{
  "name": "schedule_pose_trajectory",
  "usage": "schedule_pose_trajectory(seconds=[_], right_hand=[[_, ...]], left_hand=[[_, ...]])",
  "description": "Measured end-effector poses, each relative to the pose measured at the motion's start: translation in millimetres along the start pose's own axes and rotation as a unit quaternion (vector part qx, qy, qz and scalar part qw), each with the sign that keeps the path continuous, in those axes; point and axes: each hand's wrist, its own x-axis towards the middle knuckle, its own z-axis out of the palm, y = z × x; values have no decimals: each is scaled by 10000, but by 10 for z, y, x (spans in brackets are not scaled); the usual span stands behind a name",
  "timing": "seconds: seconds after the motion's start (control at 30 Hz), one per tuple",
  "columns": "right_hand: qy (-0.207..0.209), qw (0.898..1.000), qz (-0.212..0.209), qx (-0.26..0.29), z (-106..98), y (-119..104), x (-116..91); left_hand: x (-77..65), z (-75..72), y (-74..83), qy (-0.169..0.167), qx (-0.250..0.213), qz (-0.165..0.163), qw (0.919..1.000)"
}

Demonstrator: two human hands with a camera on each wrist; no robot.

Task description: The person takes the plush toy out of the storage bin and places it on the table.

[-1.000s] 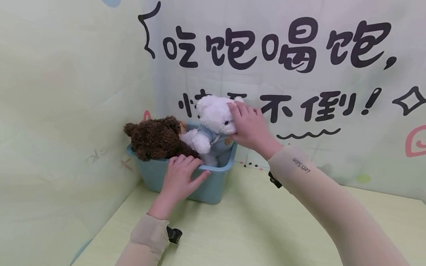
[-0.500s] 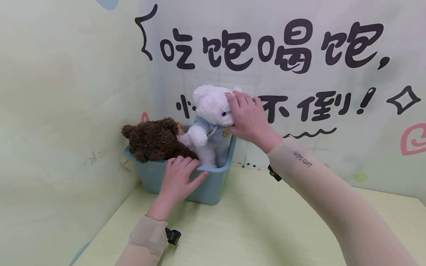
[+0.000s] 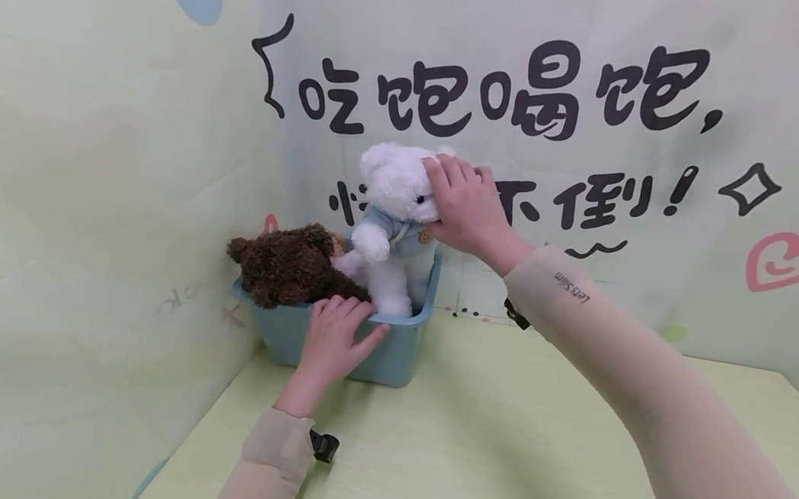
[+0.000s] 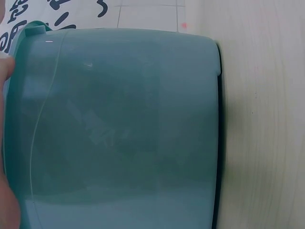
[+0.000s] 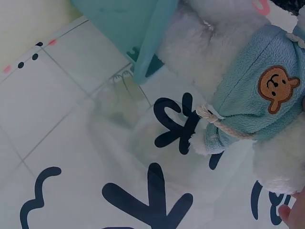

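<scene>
A white teddy bear (image 3: 398, 184) in a light blue hoodie leans upright, its legs inside a blue plastic bin (image 3: 382, 355). My right hand (image 3: 472, 208) grips its head from the right side; the palm side is hidden. In the right wrist view the bear's hoodie (image 5: 252, 90) shows a brown bear-face patch, close to the bin's rim. Over the near rim of the bin my left hand (image 3: 334, 333) curls its fingers, the thumb lying along the outside. Beside the white bear, a brown teddy bear (image 3: 292, 266) lies in the bin with its head above the rim.
The bin stands on a pale wooden table (image 3: 470, 437) in the corner, close to the left wall (image 3: 110, 262). Behind it hangs a printed backdrop (image 3: 652, 158) with large black characters.
My right hand has raised the white bear, and more of its body and legs shows above the rim. The left hand stays on the bin, and the brown bear lies as before.
</scene>
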Motion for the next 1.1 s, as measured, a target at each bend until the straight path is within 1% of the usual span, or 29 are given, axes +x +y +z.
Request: schedule_pose_trajectory(seconds=[0.1, 0.3, 0.53, 0.73, 1.1], right_hand=[[36, 10000, 44, 29, -50, 19, 33], [-70, 9999, 128, 60, -117, 39, 81], [-6, 9999, 131, -104, -178, 71, 146], [118, 9995, 140, -270, -255, 108, 221], [60, 9988, 302, -384, -434, 187, 348]], left_hand=[[-4, -2, 0, -13, -14, -12, 10000], [-18, -13, 1, -73, -8, -46, 10000], [-15, -16, 18, -107, -83, -58, 9999], [-7, 4, 21, -67, -86, -54, 9999], [-7, 23, 9, -41, -111, -58, 9999]])
